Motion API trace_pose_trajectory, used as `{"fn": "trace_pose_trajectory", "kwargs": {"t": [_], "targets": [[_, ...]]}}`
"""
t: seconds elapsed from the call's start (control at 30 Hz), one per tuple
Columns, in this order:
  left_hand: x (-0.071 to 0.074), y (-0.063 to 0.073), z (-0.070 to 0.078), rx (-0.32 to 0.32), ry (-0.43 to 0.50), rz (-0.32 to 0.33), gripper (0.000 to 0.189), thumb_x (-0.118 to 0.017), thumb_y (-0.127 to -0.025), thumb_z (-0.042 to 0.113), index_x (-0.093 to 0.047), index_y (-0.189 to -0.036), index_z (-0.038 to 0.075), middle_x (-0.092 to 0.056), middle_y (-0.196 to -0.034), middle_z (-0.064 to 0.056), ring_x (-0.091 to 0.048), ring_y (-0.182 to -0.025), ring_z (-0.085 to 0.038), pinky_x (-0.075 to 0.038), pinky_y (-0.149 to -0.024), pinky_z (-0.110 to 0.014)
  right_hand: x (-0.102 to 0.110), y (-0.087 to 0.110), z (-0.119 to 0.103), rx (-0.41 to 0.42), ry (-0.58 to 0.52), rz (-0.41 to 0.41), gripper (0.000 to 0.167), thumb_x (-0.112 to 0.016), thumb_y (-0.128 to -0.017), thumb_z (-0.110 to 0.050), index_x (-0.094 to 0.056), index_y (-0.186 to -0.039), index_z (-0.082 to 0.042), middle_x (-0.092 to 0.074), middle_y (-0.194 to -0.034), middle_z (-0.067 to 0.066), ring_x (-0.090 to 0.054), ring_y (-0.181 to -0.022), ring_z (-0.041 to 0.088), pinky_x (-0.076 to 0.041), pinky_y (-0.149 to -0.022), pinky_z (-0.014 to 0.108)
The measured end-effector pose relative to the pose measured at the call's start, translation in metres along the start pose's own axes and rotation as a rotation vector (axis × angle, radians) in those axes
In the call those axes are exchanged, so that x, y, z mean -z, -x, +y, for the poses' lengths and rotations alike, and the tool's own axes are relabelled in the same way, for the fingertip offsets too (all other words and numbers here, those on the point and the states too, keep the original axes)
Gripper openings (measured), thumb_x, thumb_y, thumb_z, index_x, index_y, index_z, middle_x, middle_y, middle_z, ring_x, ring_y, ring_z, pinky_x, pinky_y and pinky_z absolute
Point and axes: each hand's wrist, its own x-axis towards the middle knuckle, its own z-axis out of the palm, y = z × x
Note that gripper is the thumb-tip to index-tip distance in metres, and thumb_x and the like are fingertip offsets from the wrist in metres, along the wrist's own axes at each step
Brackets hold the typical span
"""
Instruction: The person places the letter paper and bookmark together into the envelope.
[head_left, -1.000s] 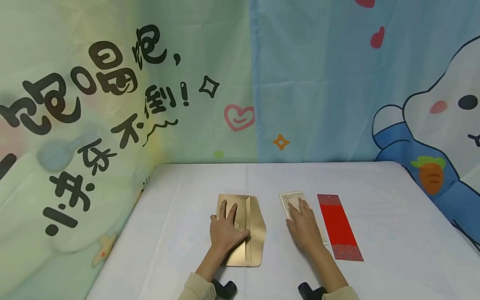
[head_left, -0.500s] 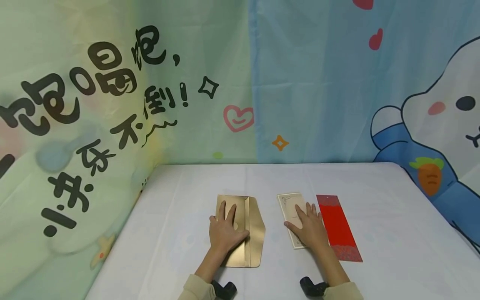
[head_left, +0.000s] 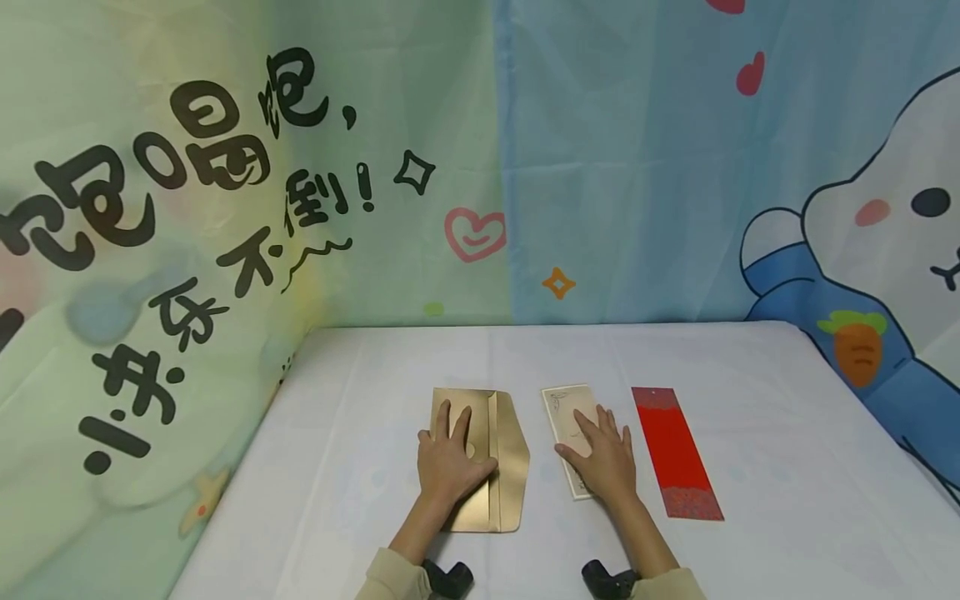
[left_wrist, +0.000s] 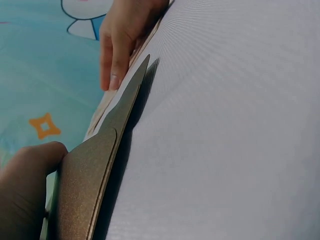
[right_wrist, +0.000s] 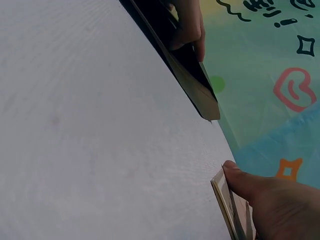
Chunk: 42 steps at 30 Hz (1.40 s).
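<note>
In the head view, my left hand rests with spread fingers on a gold envelope, whose pointed flap lies opened to the right. The left wrist view has the envelope edge-on, with a thumb at its side. My right hand lies with fingers spread on a cream card with thin dark ornament at its corner. Its thumb is at the card's left edge. Several thin layers show along the cream card in the right wrist view. Part of each piece is hidden under the hands.
A long red strip with patterned ends and a small hole lies right of the cream card. White cloth covers the table. A printed curtain hangs behind and at the left.
My right hand first shifts right over the cream card, then comes back left, and the card has slid left, away from the red strip. The left hand and envelope stay put.
</note>
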Motion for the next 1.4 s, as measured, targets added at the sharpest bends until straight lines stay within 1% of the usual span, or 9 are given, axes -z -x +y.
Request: {"fn": "trace_pose_trajectory", "kwargs": {"t": [0.1, 0.2, 0.33, 0.43, 0.63, 0.93, 1.1, 1.2, 1.4], "targets": [[0.0, 0.0, 0.0, -0.003, -0.003, -0.005, 0.088, -0.062, -0.056, 0.059, -0.048, -0.135, 0.023, -0.029, -0.146, -0.011, -0.042, -0.074, -0.032, -0.033, -0.054, -0.03, 0.0, -0.001, -0.002, -0.019, -0.027, 0.002, 0.07, -0.076, -0.071, -0.028, -0.051, -0.13, 0.001, -0.032, -0.139, 0.031, -0.026, -0.129, 0.046, -0.008, -0.103, 0.058], [-0.001, 0.0, 0.0, -0.003, -0.009, -0.01, 0.088, -0.062, -0.057, 0.059, -0.047, -0.136, 0.023, -0.029, -0.146, -0.01, -0.043, -0.076, -0.032, -0.034, -0.056, -0.031, -0.001, -0.001, -0.003, -0.031, -0.062, 0.008, 0.071, -0.078, -0.07, -0.025, -0.051, -0.13, 0.001, -0.031, -0.141, 0.029, -0.032, -0.125, 0.045, -0.02, -0.1, 0.058], [-0.001, 0.001, -0.001, -0.008, 0.002, 0.004, 0.087, -0.062, -0.057, 0.058, -0.048, -0.135, 0.022, -0.029, -0.146, -0.011, -0.044, -0.077, -0.033, -0.035, -0.058, -0.032, 0.001, -0.002, -0.006, -0.029, -0.085, 0.038, 0.067, -0.08, -0.068, -0.018, -0.054, -0.127, 0.0, -0.032, -0.141, 0.026, -0.041, -0.107, 0.041, -0.035, -0.083, 0.05], [-0.001, 0.002, -0.001, -0.009, 0.014, 0.01, 0.086, -0.063, -0.057, 0.057, -0.049, -0.134, 0.022, -0.03, -0.145, -0.011, -0.044, -0.077, -0.033, -0.036, -0.058, -0.033, 0.004, -0.002, -0.008, -0.039, -0.091, 0.042, 0.062, -0.079, -0.068, -0.015, -0.057, -0.125, -0.002, -0.036, -0.14, 0.025, -0.041, -0.097, 0.036, -0.034, -0.074, 0.043], [-0.003, 0.001, -0.003, -0.014, -0.005, 0.003, 0.087, -0.063, -0.057, 0.06, -0.048, -0.135, 0.023, -0.029, -0.145, -0.011, -0.044, -0.078, -0.033, -0.036, -0.059, -0.033, 0.009, -0.005, -0.008, -0.108, -0.231, -0.009, 0.057, -0.074, -0.072, -0.007, -0.056, -0.126, -0.003, -0.041, -0.131, 0.027, -0.039, -0.112, 0.041, -0.034, -0.091, 0.049], [0.0, 0.0, -0.003, -0.025, -0.019, 0.017, 0.087, -0.063, -0.058, 0.06, -0.048, -0.134, 0.021, -0.031, -0.144, -0.012, -0.045, -0.078, -0.034, -0.037, -0.058, -0.034, 0.026, -0.008, -0.014, -0.206, -0.511, -0.144, 0.057, -0.065, -0.083, -0.009, -0.046, -0.137, -0.012, -0.034, -0.142, 0.023, -0.024, -0.132, 0.042, -0.02, -0.103, 0.053], [0.0, 0.0, -0.003, -0.028, -0.018, 0.017, 0.087, -0.063, -0.058, 0.059, -0.049, -0.134, 0.02, -0.031, -0.144, -0.013, -0.046, -0.08, -0.035, -0.037, -0.06, -0.035, 0.026, -0.008, -0.023, -0.164, -0.736, -0.266, 0.054, -0.056, -0.09, -0.009, -0.039, -0.141, -0.01, -0.031, -0.146, 0.008, -0.017, -0.137, 0.028, -0.013, -0.108, 0.044], [-0.001, -0.001, -0.002, -0.022, -0.019, 0.015, 0.087, -0.063, -0.057, 0.06, -0.049, -0.134, 0.02, -0.031, -0.144, -0.013, -0.046, -0.081, -0.035, -0.037, -0.061, -0.035, 0.022, -0.007, -0.03, -0.119, -0.847, -0.371, 0.054, -0.05, -0.092, -0.004, -0.032, -0.143, -0.006, -0.024, -0.149, 0.006, -0.012, -0.138, 0.023, -0.011, -0.108, 0.041], [-0.001, -0.002, -0.001, -0.016, -0.037, 0.011, 0.088, -0.062, -0.057, 0.062, -0.05, -0.134, 0.02, -0.032, -0.144, -0.013, -0.048, -0.083, -0.037, -0.039, -0.062, -0.036, 0.01, -0.005, -0.044, -0.064, -0.884, -0.495, 0.058, -0.048, -0.09, 0.003, -0.026, -0.144, -0.003, -0.017, -0.151, 0.011, -0.009, -0.138, 0.026, -0.013, -0.107, 0.042]]}}
